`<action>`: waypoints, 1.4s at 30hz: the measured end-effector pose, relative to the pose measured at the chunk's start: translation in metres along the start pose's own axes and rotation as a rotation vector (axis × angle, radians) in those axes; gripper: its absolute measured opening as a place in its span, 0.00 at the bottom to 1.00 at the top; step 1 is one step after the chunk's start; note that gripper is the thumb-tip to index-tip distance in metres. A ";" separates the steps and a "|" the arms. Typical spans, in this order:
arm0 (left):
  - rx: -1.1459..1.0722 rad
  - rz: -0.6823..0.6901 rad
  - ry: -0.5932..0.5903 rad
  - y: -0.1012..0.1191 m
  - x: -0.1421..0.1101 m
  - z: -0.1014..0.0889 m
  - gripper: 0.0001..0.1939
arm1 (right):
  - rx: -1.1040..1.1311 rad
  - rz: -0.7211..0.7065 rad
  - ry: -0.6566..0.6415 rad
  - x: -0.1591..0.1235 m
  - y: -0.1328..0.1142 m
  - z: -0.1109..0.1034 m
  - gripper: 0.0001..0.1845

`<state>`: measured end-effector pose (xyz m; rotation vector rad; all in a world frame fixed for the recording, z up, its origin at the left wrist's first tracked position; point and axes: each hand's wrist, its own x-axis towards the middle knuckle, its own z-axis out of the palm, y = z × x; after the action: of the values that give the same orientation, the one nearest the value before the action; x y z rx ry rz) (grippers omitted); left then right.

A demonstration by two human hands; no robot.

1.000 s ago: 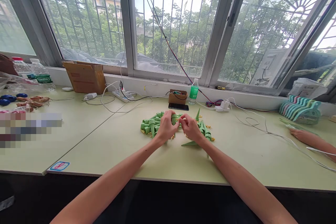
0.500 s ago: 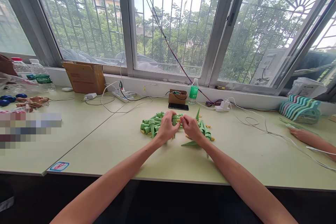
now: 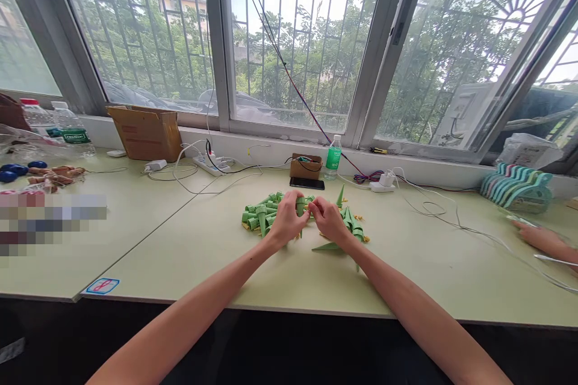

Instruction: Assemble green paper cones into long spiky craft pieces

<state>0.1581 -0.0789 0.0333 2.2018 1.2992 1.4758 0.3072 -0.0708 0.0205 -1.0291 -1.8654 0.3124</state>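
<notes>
My left hand (image 3: 287, 216) is closed around a green folded cone (image 3: 300, 207), its pointed end downward. Close beside it, my right hand (image 3: 326, 216) pinches at the cone's right side; what lies between those fingertips is too small to make out. Left of my hands lies a pile of green rolled and cone-shaped pieces (image 3: 261, 214) with yellow bits among them. More green pointed pieces (image 3: 356, 224) with yellow ends lie under and right of my right hand.
Behind the pile are a black phone (image 3: 307, 183), a small brown box (image 3: 303, 167) and a green-labelled bottle (image 3: 333, 157). Cables and a power strip (image 3: 210, 163) run along the back. Another person's hand (image 3: 533, 233) rests at right, near turquoise hangers (image 3: 517, 187).
My two hands stay at nearly the same spot, with slight finger movement at the cone. The other person's hand at the right has shifted further right.
</notes>
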 end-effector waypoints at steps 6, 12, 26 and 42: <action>-0.007 0.001 -0.021 0.001 -0.001 0.000 0.12 | -0.054 -0.007 0.017 0.001 0.003 0.001 0.21; -0.009 -0.004 -0.030 0.001 0.000 0.001 0.13 | -0.062 -0.009 0.028 0.001 0.005 0.002 0.22; -0.015 -0.002 -0.034 -0.001 -0.001 0.002 0.13 | -0.066 0.001 0.031 0.001 0.006 0.003 0.23; -0.108 -0.085 0.023 0.002 0.001 0.001 0.14 | -0.031 -0.016 0.066 0.002 0.006 0.004 0.27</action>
<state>0.1602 -0.0788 0.0343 2.0427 1.2722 1.5063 0.3073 -0.0647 0.0160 -1.0325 -1.8231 0.2381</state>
